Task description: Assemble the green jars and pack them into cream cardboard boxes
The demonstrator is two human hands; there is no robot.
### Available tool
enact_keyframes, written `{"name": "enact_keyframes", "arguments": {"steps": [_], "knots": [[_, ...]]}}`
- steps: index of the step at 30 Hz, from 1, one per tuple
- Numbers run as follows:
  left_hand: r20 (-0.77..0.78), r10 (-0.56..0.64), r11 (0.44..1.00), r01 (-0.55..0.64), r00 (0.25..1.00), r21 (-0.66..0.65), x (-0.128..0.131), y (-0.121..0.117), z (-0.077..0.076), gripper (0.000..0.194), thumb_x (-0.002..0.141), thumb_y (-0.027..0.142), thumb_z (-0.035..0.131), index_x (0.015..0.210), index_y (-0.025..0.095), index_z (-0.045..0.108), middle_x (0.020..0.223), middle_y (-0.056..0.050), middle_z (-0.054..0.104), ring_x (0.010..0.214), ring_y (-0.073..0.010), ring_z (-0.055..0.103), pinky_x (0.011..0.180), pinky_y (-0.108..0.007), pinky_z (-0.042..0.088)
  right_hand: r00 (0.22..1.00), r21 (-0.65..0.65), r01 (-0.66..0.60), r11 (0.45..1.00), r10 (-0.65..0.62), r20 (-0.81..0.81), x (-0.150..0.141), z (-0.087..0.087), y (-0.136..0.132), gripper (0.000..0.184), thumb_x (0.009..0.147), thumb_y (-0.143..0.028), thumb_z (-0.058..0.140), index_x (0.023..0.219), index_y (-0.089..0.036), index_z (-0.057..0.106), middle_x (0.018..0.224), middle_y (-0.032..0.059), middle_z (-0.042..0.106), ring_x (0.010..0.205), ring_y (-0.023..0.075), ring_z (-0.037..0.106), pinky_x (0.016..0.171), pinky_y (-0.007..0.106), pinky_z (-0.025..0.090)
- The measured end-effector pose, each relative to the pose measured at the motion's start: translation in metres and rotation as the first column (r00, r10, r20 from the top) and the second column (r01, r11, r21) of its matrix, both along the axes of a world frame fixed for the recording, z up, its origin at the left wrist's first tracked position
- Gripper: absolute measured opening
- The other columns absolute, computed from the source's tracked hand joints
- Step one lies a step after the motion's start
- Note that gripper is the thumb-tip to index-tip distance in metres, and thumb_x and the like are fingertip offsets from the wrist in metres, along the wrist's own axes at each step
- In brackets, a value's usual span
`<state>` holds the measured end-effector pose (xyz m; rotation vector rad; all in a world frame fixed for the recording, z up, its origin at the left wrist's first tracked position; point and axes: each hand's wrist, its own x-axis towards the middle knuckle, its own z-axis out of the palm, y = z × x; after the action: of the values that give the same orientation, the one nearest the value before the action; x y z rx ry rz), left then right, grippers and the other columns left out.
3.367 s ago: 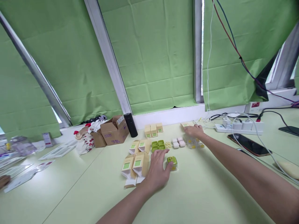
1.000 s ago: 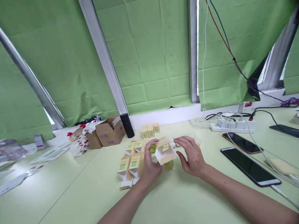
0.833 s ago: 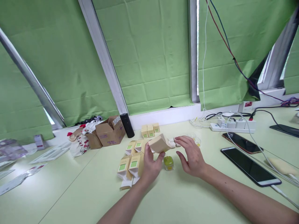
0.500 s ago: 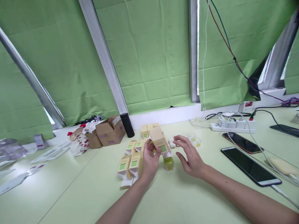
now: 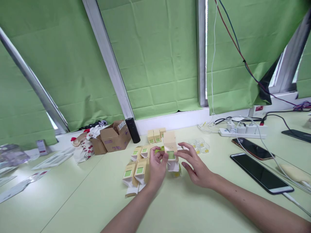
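My left hand [image 5: 157, 165] is closed on the left side of a small beige carton [image 5: 170, 147] with a green label, held above the table. Its top flap stands up, and a white flap hangs from its lower end. My right hand [image 5: 196, 166] has its fingers apart, with fingertips at the carton's right edge; whether they press on it I cannot tell. Partly hidden behind the carton, a small clear jar [image 5: 178, 173] with yellow-green contents stands on the table. Several similar cartons [image 5: 141, 170] lie left of my left hand, with white flaps out.
Farther back stand more small cartons [image 5: 151, 137] and several clear containers [image 5: 203, 148]. At right lie phones [image 5: 261, 171] with cables and a power strip [image 5: 243, 133]. A black cylinder [image 5: 132, 130] and a brown cardboard box [image 5: 115, 137] stand at back left.
The carton has turned more upright and shifted slightly right, now covering much of the jar. My right hand has moved a little left, bringing its fingertips to the carton's edge.
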<state>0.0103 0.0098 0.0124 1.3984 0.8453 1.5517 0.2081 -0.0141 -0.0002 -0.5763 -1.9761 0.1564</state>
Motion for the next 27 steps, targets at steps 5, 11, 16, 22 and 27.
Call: {"name": "enact_keyframes", "arguments": {"steps": [5, 11, 16, 22, 27], "knots": [[-0.070, 0.018, 1.000, -0.017, 0.997, 0.009, 0.000, -0.001, -0.002, 0.062, 0.082, 0.071, 0.075, 0.112, 0.025, 0.046, 0.091, -0.004, 0.072, 0.085, -0.0197, 0.068, 0.076, -0.029, 0.049, 0.999, -0.087, -0.015, 0.996, 0.010, -0.052, -0.001, -0.004, 0.002, 0.051, 0.105, -0.012, 0.038, 0.149, -0.035, 0.049, 0.152, 0.0147, 0.035, 0.130, 0.0291, 0.059, 0.106, 0.054, 0.057], [-0.126, 0.002, 0.989, 0.017, 0.992, 0.149, -0.001, -0.015, 0.004, 0.043, 0.098, 0.057, 0.063, 0.125, 0.026, 0.050, 0.123, -0.011, 0.067, 0.109, -0.0233, 0.065, 0.093, -0.037, 0.051, 0.964, -0.251, -0.114, 0.961, 0.045, -0.263, 0.000, -0.002, 0.005, 0.042, 0.108, -0.024, 0.043, 0.145, -0.038, 0.055, 0.149, 0.0105, 0.035, 0.128, 0.0253, 0.060, 0.109, 0.049, 0.057], [-0.223, -0.003, 0.979, 0.049, 0.975, 0.200, -0.004, -0.018, 0.004, 0.048, 0.095, 0.042, 0.070, 0.139, 0.030, 0.053, 0.146, -0.012, 0.053, 0.119, -0.0266, 0.062, 0.102, -0.042, 0.051, 0.940, -0.332, -0.135, 0.933, 0.015, -0.341, 0.001, -0.001, 0.007, 0.035, 0.106, -0.032, 0.051, 0.140, -0.035, 0.060, 0.148, 0.0102, 0.037, 0.119, 0.0230, 0.064, 0.107, 0.048, 0.059], [-0.256, 0.034, 0.952, 0.047, 0.966, 0.303, -0.003, -0.017, 0.006, 0.040, 0.091, 0.033, 0.073, 0.131, 0.029, 0.067, 0.146, -0.012, 0.055, 0.136, -0.0329, 0.053, 0.111, -0.048, 0.048, 0.941, -0.339, -0.133, 0.931, 0.011, -0.339, -0.001, -0.001, 0.005, 0.033, 0.105, -0.034, 0.053, 0.138, -0.033, 0.061, 0.147, 0.0110, 0.039, 0.113, 0.0224, 0.065, 0.101, 0.047, 0.061], [-0.307, 0.054, 0.948, 0.048, 0.950, 0.315, -0.003, -0.015, 0.006, 0.038, 0.092, 0.029, 0.071, 0.130, 0.030, 0.068, 0.147, -0.012, 0.052, 0.141, -0.0323, 0.049, 0.110, -0.045, 0.048, 0.946, -0.342, -0.136, 0.930, 0.020, -0.323, -0.001, -0.001, 0.004, 0.034, 0.105, -0.033, 0.053, 0.139, -0.035, 0.060, 0.147, 0.0106, 0.037, 0.112, 0.0209, 0.065, 0.099, 0.044, 0.061]]}}
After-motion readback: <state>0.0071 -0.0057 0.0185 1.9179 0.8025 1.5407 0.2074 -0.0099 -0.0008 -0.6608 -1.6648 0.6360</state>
